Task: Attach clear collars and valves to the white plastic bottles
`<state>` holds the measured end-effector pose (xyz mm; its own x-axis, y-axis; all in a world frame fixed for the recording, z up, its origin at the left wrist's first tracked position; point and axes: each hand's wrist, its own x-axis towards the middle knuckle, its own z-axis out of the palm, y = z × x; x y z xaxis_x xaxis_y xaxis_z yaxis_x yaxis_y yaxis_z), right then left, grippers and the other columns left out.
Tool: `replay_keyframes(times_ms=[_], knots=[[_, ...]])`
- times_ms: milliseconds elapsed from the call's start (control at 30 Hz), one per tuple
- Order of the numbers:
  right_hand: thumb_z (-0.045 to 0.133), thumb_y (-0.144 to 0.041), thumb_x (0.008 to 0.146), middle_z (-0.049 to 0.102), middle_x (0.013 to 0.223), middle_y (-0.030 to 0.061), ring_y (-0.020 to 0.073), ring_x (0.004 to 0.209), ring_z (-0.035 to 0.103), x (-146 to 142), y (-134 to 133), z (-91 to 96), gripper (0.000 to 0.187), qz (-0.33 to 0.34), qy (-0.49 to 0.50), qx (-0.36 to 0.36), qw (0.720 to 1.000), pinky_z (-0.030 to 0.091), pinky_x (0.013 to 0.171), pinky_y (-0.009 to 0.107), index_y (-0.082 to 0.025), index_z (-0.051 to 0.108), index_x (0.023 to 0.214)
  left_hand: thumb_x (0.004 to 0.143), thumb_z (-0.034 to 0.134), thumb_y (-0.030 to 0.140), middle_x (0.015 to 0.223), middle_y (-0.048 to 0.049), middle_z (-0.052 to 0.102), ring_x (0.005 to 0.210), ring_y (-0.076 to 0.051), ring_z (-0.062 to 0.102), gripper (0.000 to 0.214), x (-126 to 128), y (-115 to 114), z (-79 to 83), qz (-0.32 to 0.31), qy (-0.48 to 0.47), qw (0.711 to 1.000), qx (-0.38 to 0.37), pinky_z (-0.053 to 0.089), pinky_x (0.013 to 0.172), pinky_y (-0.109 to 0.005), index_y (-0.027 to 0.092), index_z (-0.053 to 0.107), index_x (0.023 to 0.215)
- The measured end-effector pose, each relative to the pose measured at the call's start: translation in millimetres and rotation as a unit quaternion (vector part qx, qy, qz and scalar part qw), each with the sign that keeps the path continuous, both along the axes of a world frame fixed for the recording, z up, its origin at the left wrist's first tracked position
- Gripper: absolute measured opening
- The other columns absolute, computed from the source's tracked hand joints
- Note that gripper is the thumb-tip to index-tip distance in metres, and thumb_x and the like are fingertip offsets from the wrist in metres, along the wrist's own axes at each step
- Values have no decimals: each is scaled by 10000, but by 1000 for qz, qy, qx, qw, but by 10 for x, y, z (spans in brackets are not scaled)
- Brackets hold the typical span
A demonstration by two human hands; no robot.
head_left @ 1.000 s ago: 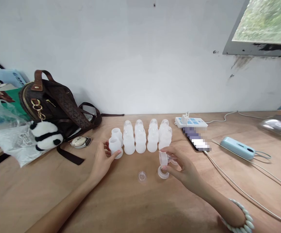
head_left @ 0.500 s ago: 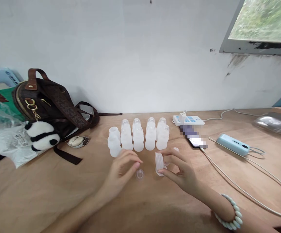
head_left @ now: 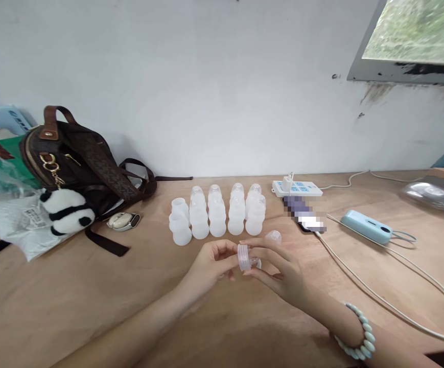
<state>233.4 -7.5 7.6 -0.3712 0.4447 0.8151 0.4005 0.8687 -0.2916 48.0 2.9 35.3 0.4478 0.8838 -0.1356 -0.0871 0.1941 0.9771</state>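
Note:
My left hand (head_left: 210, 266) and my right hand (head_left: 281, 271) meet above the wooden table (head_left: 91, 306), both pinched around a small translucent screw ring (head_left: 244, 257). A clear nipple may be between my left fingers, but I cannot make it out. Just behind stand several small white plastic bottles (head_left: 217, 217) in rows; the two at the left end have no tops. A clear dome cap (head_left: 273, 236) lies on the table just beyond my right fingers. My right wrist wears a pale bead bracelet (head_left: 355, 335).
A brown handbag (head_left: 79, 163) with a panda plush (head_left: 66, 212) and plastic bags (head_left: 10, 220) sit at the left. A white power strip (head_left: 296, 189), a phone (head_left: 304, 217), a light-blue device (head_left: 365, 226) and cables (head_left: 378, 301) lie at the right.
My left hand left the open bottle, went to the small clear part on the table, then rose to join my right hand at the ring. The clear part is gone from the table.

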Motion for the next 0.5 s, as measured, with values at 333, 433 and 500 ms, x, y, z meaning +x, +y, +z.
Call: replay_keyframes(times_ms=[333,433,500], knots=[[610,-183,925,686,1093,128,221,983,684,43,5,4,183,14,2,-14,1000,587,803,352,-202,596,1106,706,816,292,830,-59,656,719,-106,536,268,-36,82,32,-82,-55,988,-122,442,581,-182,102,756,885],[667,-285,895,687,1056,100,217,938,677,52,-17,12,331,13,13,-103,994,572,774,349,-221,549,1197,717,800,268,853,-69,659,710,-114,564,250,-18,59,46,-91,-61,985,-136,487,610,-206,100,742,893],[709,-346,858,683,1021,80,211,903,662,68,-26,29,424,22,16,-166,986,553,771,346,-231,544,1232,748,770,277,892,-78,652,727,-136,581,224,-14,28,65,-104,-59,984,-131,536,645,-258,105,726,884]])
